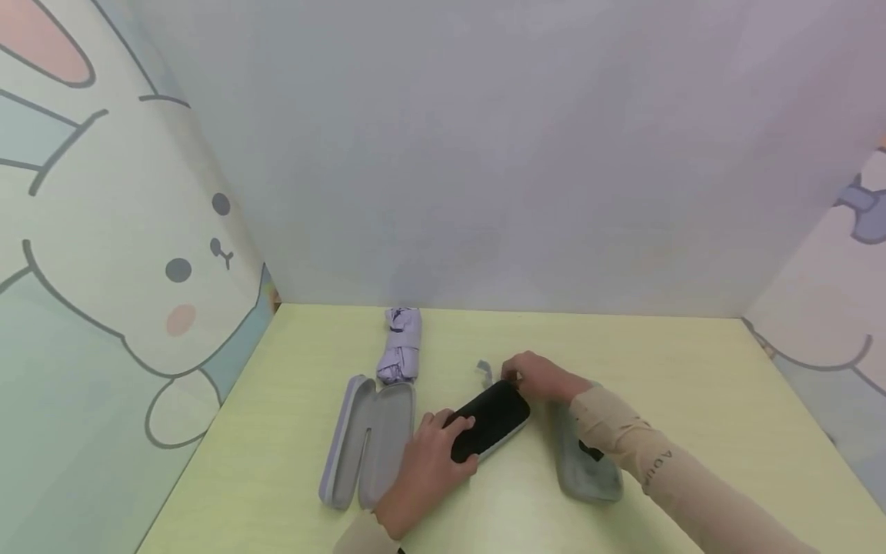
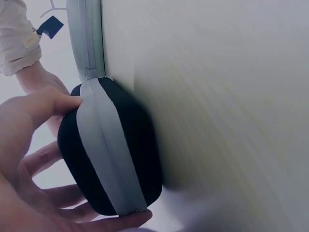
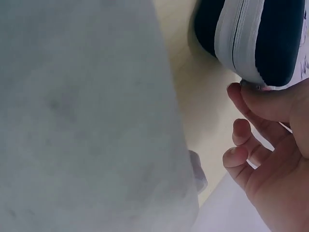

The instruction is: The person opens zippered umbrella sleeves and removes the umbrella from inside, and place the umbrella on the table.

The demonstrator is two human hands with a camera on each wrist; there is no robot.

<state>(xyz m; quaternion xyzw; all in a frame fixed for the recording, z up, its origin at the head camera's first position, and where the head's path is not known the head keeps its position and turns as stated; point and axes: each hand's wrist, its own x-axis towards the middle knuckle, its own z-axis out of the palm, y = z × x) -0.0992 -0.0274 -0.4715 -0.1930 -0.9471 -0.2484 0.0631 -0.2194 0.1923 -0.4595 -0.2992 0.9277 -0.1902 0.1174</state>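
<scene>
A black zip case (image 1: 493,419) with a pale grey zipper band lies slantwise on the table in the head view. My left hand (image 1: 434,454) grips its near-left end, thumb and fingers spread around the sides. In the left wrist view the rounded end of the case (image 2: 108,145) faces the camera. At the far right corner, my right hand (image 1: 536,375) pinches a small dark zipper pull (image 3: 245,83) between thumb and index finger. The other right-hand fingers curl loosely, holding nothing. A small grey strap (image 1: 484,371) shows just behind the case.
An opened lavender glasses case (image 1: 391,431) lies left of my left hand. Behind it is a folded lavender umbrella (image 1: 401,346). A grey-green zip pouch (image 1: 584,469) lies partly under my right forearm. A wall (image 1: 484,169) closes off the table's far edge.
</scene>
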